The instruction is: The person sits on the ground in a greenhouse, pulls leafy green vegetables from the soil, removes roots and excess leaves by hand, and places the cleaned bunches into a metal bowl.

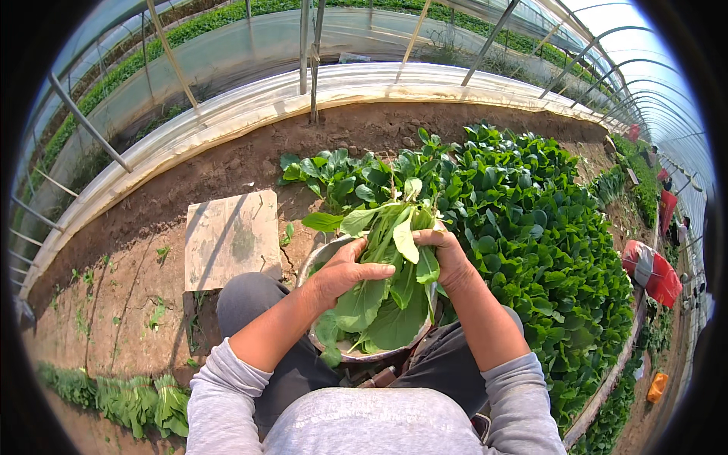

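Both my hands hold a bunch of leafy greens (392, 239) over a round metal basin (364, 357) between my knees. The roots point away from me and the broad leaves hang towards me. My left hand (344, 273) cups the bunch from the left, its thumb lying across the leaves. My right hand (446, 250) grips the stems from the right, beside a pale yellowish leaf (405, 239). More loose leaves (330, 335) lie in the basin under the bunch. How much the basin holds is hidden by the bunch.
Dense growing greens (523, 227) stand ahead and to the right. A flat square board (233, 242) lies on soil at the left. Tied bundles of greens (136, 401) lie at lower left. Red bags (654, 273) and an orange item (657, 388) are at the right; people are farther off.
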Demonstrator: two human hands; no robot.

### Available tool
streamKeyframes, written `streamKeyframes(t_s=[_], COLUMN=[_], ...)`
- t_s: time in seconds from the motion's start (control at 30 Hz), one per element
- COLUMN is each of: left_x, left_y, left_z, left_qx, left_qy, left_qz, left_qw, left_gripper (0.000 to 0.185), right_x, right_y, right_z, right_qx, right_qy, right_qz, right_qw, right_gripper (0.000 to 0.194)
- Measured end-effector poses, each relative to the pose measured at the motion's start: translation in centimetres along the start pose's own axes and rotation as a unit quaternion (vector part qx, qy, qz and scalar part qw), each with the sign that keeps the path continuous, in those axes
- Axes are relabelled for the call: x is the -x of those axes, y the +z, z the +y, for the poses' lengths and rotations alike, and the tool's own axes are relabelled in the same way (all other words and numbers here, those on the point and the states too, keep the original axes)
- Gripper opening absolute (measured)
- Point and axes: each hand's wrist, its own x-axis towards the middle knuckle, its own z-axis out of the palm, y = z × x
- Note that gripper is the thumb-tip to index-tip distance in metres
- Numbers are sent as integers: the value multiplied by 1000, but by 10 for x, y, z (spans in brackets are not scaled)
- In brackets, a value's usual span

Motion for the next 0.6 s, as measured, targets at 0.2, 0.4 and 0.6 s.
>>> streamKeyframes(t_s=[0.2,0.4,0.6], left_x=[-9,-14,-3], left_y=[0,-4,-8], left_z=[-16,-22,0], left_qx=[23,22,92], left_qy=[58,78,47], left_qz=[51,139,119], left_qw=[997,987,987], left_gripper=[71,57,40], right_x=[-23,-33,-39], right_y=[6,-3,-19], right_z=[9,1,-8], right_qx=[7,44,-16], right_qy=[19,81,93], right_qz=[7,-11,-43], right_qw=[1000,996,995], right_gripper=[45,50,55])
